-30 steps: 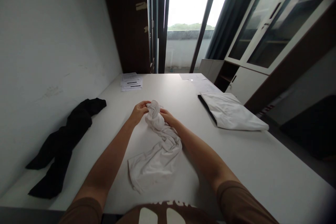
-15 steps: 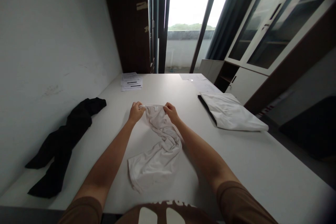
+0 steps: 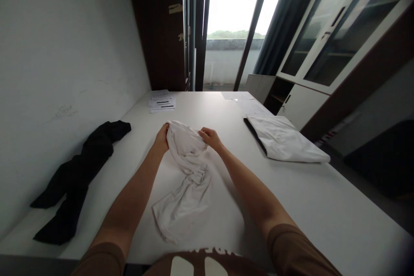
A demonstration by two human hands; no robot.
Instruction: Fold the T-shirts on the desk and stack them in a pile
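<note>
White garment (image 3: 190,181): lower end lies loose and creased on the white table (image 3: 246,189), nearer the wearer than the fingers; upper edge raised between both hands. Left hand (image 3: 162,138): fingers gripping the garment's upper left corner, partly hidden by cloth. Right hand (image 3: 210,137): thumb and fingers pinching the upper right edge. Black garment (image 3: 84,164): well left of the left fingers. Folded white cloth (image 3: 287,140): right of the right fingers. Papers (image 3: 162,101): beyond the left fingers, at the table's far side.

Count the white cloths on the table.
2: a wrinkled white cloth held by the left hand and right hand, and a folded white cloth at the right, atop something black. Folds may hide more.
</note>
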